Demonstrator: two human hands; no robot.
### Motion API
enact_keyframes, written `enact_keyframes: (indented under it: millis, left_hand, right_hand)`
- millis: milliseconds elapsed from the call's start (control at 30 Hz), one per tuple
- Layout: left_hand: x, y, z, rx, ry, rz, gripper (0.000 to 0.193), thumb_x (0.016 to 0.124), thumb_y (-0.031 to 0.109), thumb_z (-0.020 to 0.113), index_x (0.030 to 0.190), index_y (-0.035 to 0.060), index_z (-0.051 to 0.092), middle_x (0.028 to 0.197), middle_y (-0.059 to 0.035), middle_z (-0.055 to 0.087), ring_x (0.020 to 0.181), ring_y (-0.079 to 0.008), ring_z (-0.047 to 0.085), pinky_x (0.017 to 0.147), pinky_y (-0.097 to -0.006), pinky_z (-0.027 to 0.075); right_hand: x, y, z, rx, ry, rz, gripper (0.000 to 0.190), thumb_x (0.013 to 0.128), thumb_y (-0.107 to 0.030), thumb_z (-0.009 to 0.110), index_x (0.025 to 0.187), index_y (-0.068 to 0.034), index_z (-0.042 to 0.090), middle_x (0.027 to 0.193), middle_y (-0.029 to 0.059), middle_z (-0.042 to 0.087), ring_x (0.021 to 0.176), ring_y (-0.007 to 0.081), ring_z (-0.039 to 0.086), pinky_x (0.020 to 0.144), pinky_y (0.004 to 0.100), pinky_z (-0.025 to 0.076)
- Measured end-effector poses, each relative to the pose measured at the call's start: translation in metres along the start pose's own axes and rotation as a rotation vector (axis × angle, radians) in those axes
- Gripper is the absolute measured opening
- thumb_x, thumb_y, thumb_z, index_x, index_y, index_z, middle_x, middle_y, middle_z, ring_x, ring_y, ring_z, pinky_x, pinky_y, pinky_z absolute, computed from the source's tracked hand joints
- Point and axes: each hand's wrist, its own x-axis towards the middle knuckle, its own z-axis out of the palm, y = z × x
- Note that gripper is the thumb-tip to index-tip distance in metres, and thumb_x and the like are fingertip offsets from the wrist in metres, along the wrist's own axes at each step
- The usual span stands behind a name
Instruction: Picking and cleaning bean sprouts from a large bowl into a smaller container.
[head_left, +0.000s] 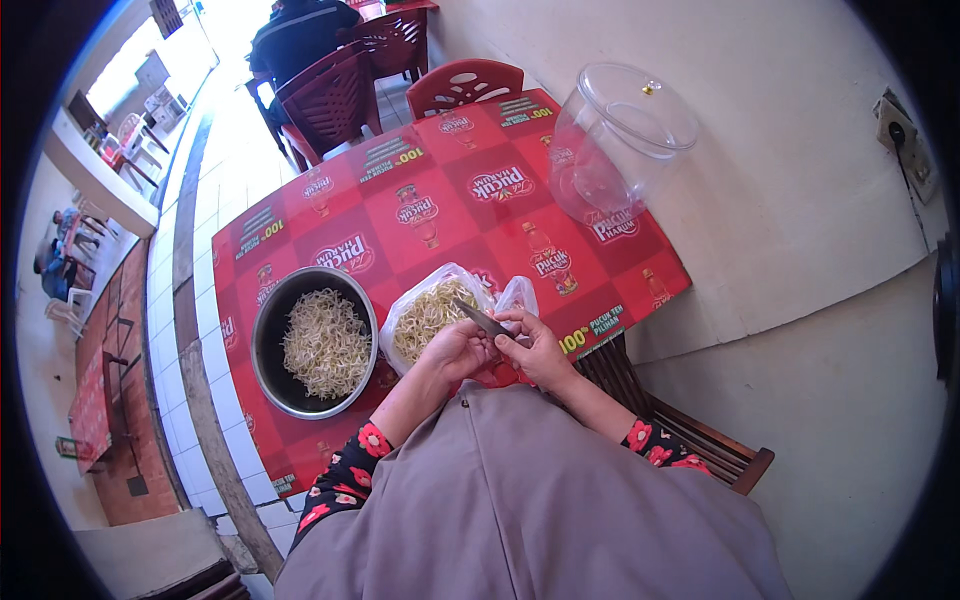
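Observation:
My right hand (538, 352) grips a small knife (484, 321), its blade pointing up and to the left. Close beside it, my left hand (463, 351) has its fingers curled in by the blade; whether they pinch anything is too small to tell. Just beyond my left hand lies an opened clear plastic bag (469, 279) full of bean sprouts (427, 319). A smaller crumpled plastic bag (519, 292) sits behind my right fingers. To the left stands a round metal bowl (264, 375), with a heap of pale bean sprouts (326, 345) inside.
A red printed cover lies on the table (360, 202). At its far right corner stands a clear plastic jar (622, 142) by the wall (750, 187). Red plastic chairs (465, 88) and a seated person (307, 41) are beyond. A wooden chair (705, 435) is at my right.

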Motion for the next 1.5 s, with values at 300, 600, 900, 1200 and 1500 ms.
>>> enact_keyframes:
  millis: [300, 600, 900, 1200, 1500]
  left_hand:
    - [0.022, -0.011, -0.009, 0.082, 0.034, 0.014, 0.024, 0.089, 0.006, 0.044, 0.106, -0.0099, 0.049, 0.101, -0.0192, 0.058, 0.091, -0.0249, 0.060, 0.079, -0.0337, 0.052]
    - [0.021, -0.014, -0.003, 0.159, 0.124, 0.010, 0.014, 0.087, 0.007, 0.051, 0.100, 0.0030, 0.054, 0.087, -0.0041, 0.058, 0.075, -0.0120, 0.055, 0.066, -0.0261, 0.046]
    - [-0.089, 0.049, -0.065, -0.042, 0.282, 0.474, 0.010, 0.083, 0.012, 0.058, 0.093, 0.0087, 0.056, 0.078, 0.0005, 0.058, 0.065, -0.0096, 0.052, 0.056, -0.0251, 0.041]
    - [-0.183, 0.093, -0.159, 0.019, 0.927, 0.888, 0.020, 0.087, 0.028, 0.057, 0.075, 0.0122, 0.054, 0.064, 0.0014, 0.054, 0.054, -0.0103, 0.049, 0.047, -0.0235, 0.038]
    - [-0.094, 0.064, -0.104, 0.756, 0.813, 0.805, 0.021, 0.086, 0.027, 0.057, 0.077, 0.0078, 0.057, 0.062, -0.0005, 0.051, 0.054, -0.0080, 0.045, 0.049, -0.0230, 0.036]
  right_hand:
    - [-0.002, 0.000, -0.005, 0.046, 0.097, -0.025, 0.022, 0.085, -0.008, 0.058, 0.106, -0.007, 0.052, 0.079, 0.0003, 0.055, 0.070, 0.0052, 0.053, 0.062, 0.0212, 0.045]
    - [0.014, 0.020, -0.022, 0.182, 0.178, 0.032, 0.020, 0.083, -0.010, 0.060, 0.101, -0.006, 0.052, 0.073, 0.0009, 0.055, 0.056, 0.0037, 0.049, 0.046, 0.0170, 0.039]
    - [0.033, 0.026, -0.038, 0.006, 0.346, 0.202, 0.016, 0.085, -0.018, 0.056, 0.095, -0.005, 0.056, 0.060, 0.0008, 0.053, 0.042, 0.0053, 0.045, 0.033, 0.0200, 0.031]
    - [0.044, 0.034, -0.032, -0.116, 0.393, 0.213, 0.022, 0.085, -0.023, 0.056, 0.095, -0.004, 0.056, 0.059, 0.0020, 0.054, 0.040, 0.0058, 0.043, 0.035, 0.0204, 0.032]
    - [0.037, 0.028, -0.031, 0.006, 0.357, 0.218, 0.021, 0.088, -0.024, 0.053, 0.091, -0.004, 0.054, 0.060, 0.0014, 0.052, 0.041, 0.0052, 0.041, 0.035, 0.0196, 0.031]
